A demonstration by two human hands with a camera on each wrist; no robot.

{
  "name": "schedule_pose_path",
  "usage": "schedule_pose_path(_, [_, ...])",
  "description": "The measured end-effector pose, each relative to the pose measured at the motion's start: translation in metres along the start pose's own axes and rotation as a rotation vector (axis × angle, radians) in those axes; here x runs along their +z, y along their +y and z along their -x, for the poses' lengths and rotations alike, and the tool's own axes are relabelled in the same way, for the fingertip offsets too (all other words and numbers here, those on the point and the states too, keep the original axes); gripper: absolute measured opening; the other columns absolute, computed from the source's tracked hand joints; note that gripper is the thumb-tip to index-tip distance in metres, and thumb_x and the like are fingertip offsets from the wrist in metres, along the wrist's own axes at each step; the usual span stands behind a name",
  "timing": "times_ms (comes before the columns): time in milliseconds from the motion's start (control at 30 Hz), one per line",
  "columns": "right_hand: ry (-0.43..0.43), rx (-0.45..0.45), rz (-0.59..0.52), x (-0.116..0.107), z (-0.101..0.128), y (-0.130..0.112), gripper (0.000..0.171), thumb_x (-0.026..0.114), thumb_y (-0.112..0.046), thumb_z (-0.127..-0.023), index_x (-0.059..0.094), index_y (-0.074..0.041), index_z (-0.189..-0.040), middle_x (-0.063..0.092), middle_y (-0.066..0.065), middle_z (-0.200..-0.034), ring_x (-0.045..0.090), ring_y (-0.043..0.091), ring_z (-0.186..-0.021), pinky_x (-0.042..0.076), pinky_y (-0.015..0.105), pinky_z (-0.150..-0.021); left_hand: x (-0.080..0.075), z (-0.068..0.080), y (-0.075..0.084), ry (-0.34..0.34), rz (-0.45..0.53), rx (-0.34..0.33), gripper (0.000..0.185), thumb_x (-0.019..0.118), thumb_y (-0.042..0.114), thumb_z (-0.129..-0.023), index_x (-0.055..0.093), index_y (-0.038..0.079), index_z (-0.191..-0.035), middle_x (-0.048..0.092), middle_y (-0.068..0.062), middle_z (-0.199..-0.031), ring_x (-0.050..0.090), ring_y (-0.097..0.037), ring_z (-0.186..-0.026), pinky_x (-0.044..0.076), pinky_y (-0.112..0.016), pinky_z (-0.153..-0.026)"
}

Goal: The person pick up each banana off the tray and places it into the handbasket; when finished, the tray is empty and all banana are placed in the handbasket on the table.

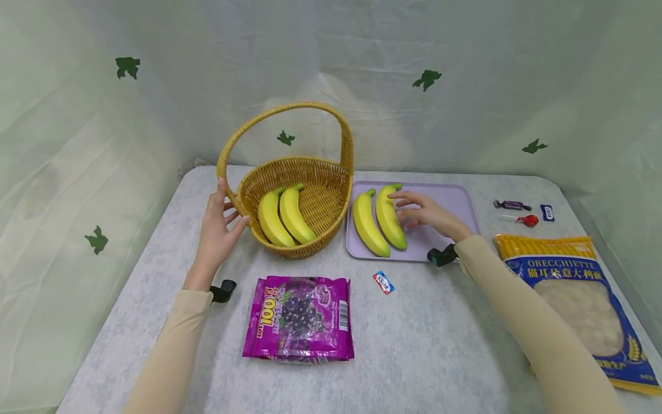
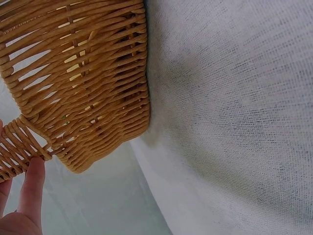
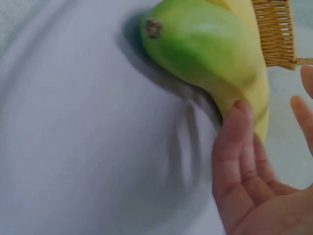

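1. Left hand (image 1: 219, 221) at left side of basket (image 1: 315, 198), fingers straight and relaxed, fingertips touching the handle base and rim; nothing gripped. Left wrist view shows one finger against the woven handle.
2. Basket sits on worktop (image 1: 439, 339), left of centre, handle arching up. Two bananas inside (image 1: 284, 217), side by side, long axes running near-to-far, stem ends toward the far rim.
3. Purple snack bag (image 1: 300, 318) lies flat near the front, below the basket, well apart from both hands.
4. Small candy (image 1: 383, 282) lies just in front of the tray.
5. Lilac tray (image 1: 457, 198) just right of basket. Two bananas on tray, side by side, long axes near-to-far, slightly tilted, green tips pointing away.
6. Right banana on tray (image 1: 389, 217): right hand (image 1: 421, 211) rests on its right side, fingers spread apart and loosely bent, fingertips touching the peel, not closed round it.
7. Wrapped sweets (image 1: 519, 211) at far right, near the tray.
8. Pasta bag (image 1: 579, 305) lies flat at right edge.
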State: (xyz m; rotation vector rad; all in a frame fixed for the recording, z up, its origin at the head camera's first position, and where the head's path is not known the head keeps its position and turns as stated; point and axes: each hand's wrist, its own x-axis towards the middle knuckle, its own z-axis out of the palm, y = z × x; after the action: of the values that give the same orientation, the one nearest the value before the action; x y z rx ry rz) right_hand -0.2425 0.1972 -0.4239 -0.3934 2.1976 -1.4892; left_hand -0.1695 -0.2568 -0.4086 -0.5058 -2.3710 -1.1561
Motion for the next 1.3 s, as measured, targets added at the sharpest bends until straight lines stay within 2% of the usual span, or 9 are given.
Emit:
schedule_pose_path(167, [-0.034,0.036,0.07,0.005,-0.003,0.001,0.064,0.062,-0.02,-0.093,0.032,-0.019,-0.15,0.034,0.022,-0.141,0.056,0.034,-0.104,0.054,0.044,-0.085,0.0,0.0,-0.002,0.007,-0.002,0.009,0.095,0.064,0.0,-0.089,0.008,0.043,-0.152,0.037,-0.025,-0.128,0.049,-0.046,-0.114,0.046,-0.061,-0.092])
schedule_pose_path(300, [-0.027,0.055,0.149,0.012,-0.007,-0.002,0.069,0.064,-0.025,-0.092,0.028,-0.022,-0.152,0.032,0.023,-0.14,0.051,0.03,-0.105,0.052,0.035,-0.08,0.0,-0.001,-0.002,0.009,-0.002,0.015,0.095,0.064,0.001,-0.089,0.008,0.043,-0.152,0.038,-0.025,-0.128,0.048,-0.047,-0.114,0.046,-0.061,-0.092])
schedule_pose_path(467, [-0.013,0.061,0.221,0.02,-0.011,-0.005,0.067,0.063,-0.026,-0.093,0.029,-0.021,-0.151,0.035,0.023,-0.129,0.05,0.029,-0.082,0.047,0.033,-0.071,0.001,-0.002,-0.003,0.013,0.005,0.022,0.096,0.065,-0.002,-0.088,0.009,0.042,-0.153,0.038,-0.025,-0.127,0.049,-0.047,-0.113,0.046,-0.061,-0.091])
schedule_pose_path(567, [-0.001,0.066,0.236,0.022,-0.011,-0.008,0.066,0.062,-0.027,-0.094,0.03,-0.019,-0.151,0.038,0.024,-0.125,0.049,0.029,-0.077,0.046,0.035,-0.069,0.002,-0.002,-0.002,0.012,0.005,0.027,0.097,0.065,-0.003,-0.088,0.009,0.042,-0.153,0.038,-0.025,-0.127,0.049,-0.047,-0.113,0.046,-0.061,-0.091])
schedule_pose_path(800, [0.045,0.079,0.235,0.022,-0.006,-0.01,0.061,0.063,-0.023,-0.092,0.037,-0.019,-0.148,0.041,0.024,-0.126,0.051,0.031,-0.086,0.048,0.037,-0.074,0.003,-0.001,0.0,0.013,0.002,0.016,0.098,0.066,-0.003,-0.088,0.009,0.043,-0.152,0.037,-0.025,-0.128,0.049,-0.047,-0.114,0.046,-0.061,-0.092])
schedule_pose_path(967, [0.054,0.027,0.227,0.019,-0.003,-0.013,0.059,0.063,-0.02,-0.092,0.04,-0.022,-0.146,0.041,0.021,-0.127,0.047,0.031,-0.1,0.049,0.036,-0.075,0.002,0.0,0.001,0.015,-0.006,0.011,0.099,0.067,-0.004,-0.086,0.009,0.041,-0.153,0.037,-0.026,-0.127,0.049,-0.047,-0.114,0.045,-0.061,-0.092])
schedule_pose_path(1100, [0.033,-0.011,0.207,0.019,0.0,-0.021,0.059,0.063,-0.021,-0.092,0.039,-0.024,-0.146,0.041,0.019,-0.13,0.042,0.033,-0.115,0.051,0.04,-0.082,0.001,0.001,0.001,0.017,-0.009,0.009,0.099,0.067,-0.003,-0.087,0.009,0.041,-0.153,0.037,-0.026,-0.128,0.049,-0.047,-0.114,0.045,-0.061,-0.092])
schedule_pose_path(1300, [-0.037,-0.084,0.172,0.028,0.005,-0.043,0.061,0.064,-0.024,-0.092,0.038,-0.025,-0.147,0.039,0.014,-0.139,0.041,0.032,-0.121,0.052,0.045,-0.088,0.001,0.001,0.001,0.013,-0.007,0.002,0.097,0.066,-0.001,-0.088,0.009,0.041,-0.153,0.037,-0.026,-0.128,0.048,-0.046,-0.114,0.045,-0.061,-0.093])
